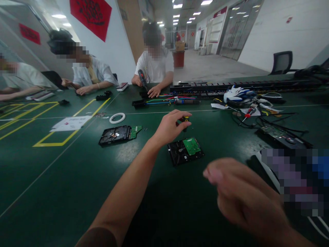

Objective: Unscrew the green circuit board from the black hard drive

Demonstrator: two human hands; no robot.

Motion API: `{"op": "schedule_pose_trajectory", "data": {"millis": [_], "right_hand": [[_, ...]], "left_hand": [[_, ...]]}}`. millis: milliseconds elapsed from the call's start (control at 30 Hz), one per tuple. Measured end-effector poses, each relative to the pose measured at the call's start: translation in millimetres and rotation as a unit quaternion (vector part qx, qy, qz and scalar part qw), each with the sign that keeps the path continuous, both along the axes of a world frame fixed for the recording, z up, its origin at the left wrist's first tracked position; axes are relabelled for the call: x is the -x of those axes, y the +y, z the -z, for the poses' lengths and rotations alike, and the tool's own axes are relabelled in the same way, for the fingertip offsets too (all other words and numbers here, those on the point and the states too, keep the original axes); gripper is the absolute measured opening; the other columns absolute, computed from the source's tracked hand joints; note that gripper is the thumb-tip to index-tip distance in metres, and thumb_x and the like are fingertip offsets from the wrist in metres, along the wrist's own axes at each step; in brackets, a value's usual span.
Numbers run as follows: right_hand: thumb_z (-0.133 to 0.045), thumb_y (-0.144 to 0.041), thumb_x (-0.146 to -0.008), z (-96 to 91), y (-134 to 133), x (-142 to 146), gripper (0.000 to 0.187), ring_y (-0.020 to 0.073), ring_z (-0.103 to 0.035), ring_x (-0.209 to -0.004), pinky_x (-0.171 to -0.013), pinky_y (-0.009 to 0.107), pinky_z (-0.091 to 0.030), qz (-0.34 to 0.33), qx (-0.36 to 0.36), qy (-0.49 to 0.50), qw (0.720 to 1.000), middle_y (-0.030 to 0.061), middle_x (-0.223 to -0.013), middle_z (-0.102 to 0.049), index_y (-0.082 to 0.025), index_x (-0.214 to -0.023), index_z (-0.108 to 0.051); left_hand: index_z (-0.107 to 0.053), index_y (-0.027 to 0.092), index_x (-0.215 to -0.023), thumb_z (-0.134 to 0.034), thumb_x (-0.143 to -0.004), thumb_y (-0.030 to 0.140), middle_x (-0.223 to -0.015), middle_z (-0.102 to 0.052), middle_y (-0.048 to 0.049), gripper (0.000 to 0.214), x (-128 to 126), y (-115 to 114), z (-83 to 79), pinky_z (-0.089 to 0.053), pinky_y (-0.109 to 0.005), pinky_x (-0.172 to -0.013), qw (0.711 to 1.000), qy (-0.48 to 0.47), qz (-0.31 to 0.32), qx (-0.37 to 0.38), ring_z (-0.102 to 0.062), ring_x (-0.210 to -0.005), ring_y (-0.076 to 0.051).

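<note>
My left hand (pixel 169 126) is closed in a pinch around the small black-and-yellow handle of a screwdriver (pixel 186 119). Just below it on the green tabletop lies a black hard drive (pixel 177 158), underside up, with a green circuit board (pixel 192 146) on it. The screwdriver's thin shaft points down toward the drive, but I cannot tell if its tip touches. My right hand (pixel 246 195) hovers nearer to me, right of the drive, slightly blurred. Its fingers are curled together, and whatever they may hold is hidden. Farther left rests another hard drive (pixel 114 134) beside a green circuit board (pixel 136 131).
A white ring (pixel 117 118), a paper sheet (pixel 70 123) and small screws lie left. At right are a red screwdriver (pixel 248 114), gloves (pixel 238 94), cables and another drive (pixel 285 135). Across the table, a person (pixel 154 65) holds a power screwdriver (pixel 142 78); others sit left.
</note>
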State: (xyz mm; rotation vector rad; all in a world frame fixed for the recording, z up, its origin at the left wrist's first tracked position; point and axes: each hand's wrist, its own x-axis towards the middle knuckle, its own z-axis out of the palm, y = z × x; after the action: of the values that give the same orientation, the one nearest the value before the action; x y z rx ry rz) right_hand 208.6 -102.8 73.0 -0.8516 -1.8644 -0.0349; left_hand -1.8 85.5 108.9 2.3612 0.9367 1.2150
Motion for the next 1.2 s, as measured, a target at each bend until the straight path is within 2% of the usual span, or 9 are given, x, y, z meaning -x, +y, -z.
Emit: {"op": "schedule_pose_trajectory", "data": {"millis": [67,100,167,233,333,433,500,833,1200], "right_hand": [[-0.062,-0.024,-0.1,-6.8,52.3,-0.2,0.028,0.0226,-0.071,-0.09,-0.079,0.04,-0.062,0.072,0.005,0.002,0.997,0.0062,-0.103,-0.073,-0.03,-0.126,-0.071],[-0.059,-0.028,-0.102,-1.4,72.1,-1.5,0.022,0.0235,-0.07,-0.091,-0.08,0.041,-0.061,0.107,0.044,0.004,0.993,0.0079,-0.103,-0.071,-0.027,-0.12,-0.073],[-0.055,-0.037,-0.105,20.3,97.8,-5.9,0.025,0.0238,-0.067,-0.085,-0.076,0.042,-0.059,0.157,0.144,0.013,0.977,0.0093,-0.102,-0.069,-0.023,-0.115,-0.073],[-0.054,-0.044,-0.105,45.3,108.4,-10.0,0.032,0.0245,-0.066,-0.084,-0.074,0.043,-0.059,0.158,0.237,-0.002,0.959,0.0107,-0.104,-0.067,-0.022,-0.119,-0.071],[-0.053,-0.05,-0.104,67.4,109.8,-11.0,0.041,0.0262,-0.068,-0.093,-0.08,0.046,-0.061,0.109,0.291,-0.034,0.95,0.0125,-0.119,-0.062,-0.025,-0.134,-0.066],[-0.056,-0.049,-0.103,69.7,107.5,-9.0,0.041,0.0327,-0.06,-0.125,-0.104,0.054,-0.055,0.07,0.258,-0.084,0.96,0.0129,-0.138,-0.056,-0.029,-0.137,-0.064],[-0.057,-0.048,-0.103,68.1,106.1,-9.5,0.04,0.0343,-0.055,-0.133,-0.111,0.057,-0.05,0.065,0.242,-0.106,0.962,0.0137,-0.142,-0.055,-0.028,-0.136,-0.064],[-0.051,-0.046,-0.106,74.9,104.3,-17.8,0.04,0.0343,-0.051,-0.141,-0.117,0.06,-0.046,0.057,0.263,-0.138,0.953,0.0136,-0.15,-0.053,-0.027,-0.14,-0.062],[-0.05,-0.047,-0.106,76.9,104.6,-16.3,0.042,0.0358,-0.047,-0.147,-0.118,0.063,-0.044,0.058,0.27,-0.156,0.948,0.013,-0.159,-0.049,-0.028,-0.142,-0.063]], "left_hand": [[-0.074,0.024,-0.124,-0.074,-0.097,0.024,-0.114,-0.074,-0.0051,0.026,-0.6,-0.2,-0.5,-0.059,-0.029,-0.08,1.0,-0.001,-0.004,-0.001,-0.071,-0.1,-0.017],[-0.074,0.024,-0.123,-0.072,-0.099,0.024,-0.115,-0.074,-0.0053,0.025,-0.9,-0.3,-0.8,-0.059,-0.029,-0.082,1.0,-0.002,-0.004,-0.002,-0.071,-0.101,-0.017],[-0.075,0.024,-0.122,-0.068,-0.101,0.022,-0.115,-0.075,-0.0053,0.022,-1.0,-0.4,-1.1,-0.059,-0.03,-0.084,1.0,-0.008,-0.005,-0.007,-0.071,-0.102,-0.017],[-0.075,0.024,-0.122,-0.066,-0.102,0.021,-0.115,-0.075,-0.0052,0.022,-0.9,-0.5,-1.1,-0.059,-0.031,-0.085,1.0,-0.008,-0.008,-0.009,-0.07,-0.103,-0.017],[-0.075,0.024,-0.124,-0.067,-0.101,0.023,-0.115,-0.075,-0.0055,0.024,-0.7,-0.9,-0.8,-0.06,-0.031,-0.084,1.0,-0.004,-0.015,0.001,-0.071,-0.102,-0.017],[-0.074,0.024,-0.125,-0.068,-0.101,0.024,-0.114,-0.074,-0.0057,0.025,-0.7,-1.7,-1.3,-0.061,-0.031,-0.083,1.0,-0.003,-0.013,0.008,-0.071,-0.1,-0.017],[-0.074,0.024,-0.124,-0.068,-0.101,0.024,-0.114,-0.074,-0.0058,0.024,-0.8,-2.1,-1.8,-0.061,-0.03,-0.083,1.0,-0.002,-0.01,0.01,-0.071,-0.1,-0.016],[-0.074,0.022,-0.124,-0.069,-0.1,0.023,-0.112,-0.075,-0.0052,0.024,-0.3,-3.5,-2.5,-0.059,-0.03,-0.082,1.0,0.002,-0.011,-0.001,-0.071,-0.098,-0.016],[-0.076,0.022,-0.107,-0.083,-0.091,0.034,-0.103,-0.071,-0.0043,0.021,-2.2,-4.6,-5.2,-0.057,-0.031,-0.076,0.995,0.031,-0.086,-0.038,-0.067,-0.084,-0.016]]}}
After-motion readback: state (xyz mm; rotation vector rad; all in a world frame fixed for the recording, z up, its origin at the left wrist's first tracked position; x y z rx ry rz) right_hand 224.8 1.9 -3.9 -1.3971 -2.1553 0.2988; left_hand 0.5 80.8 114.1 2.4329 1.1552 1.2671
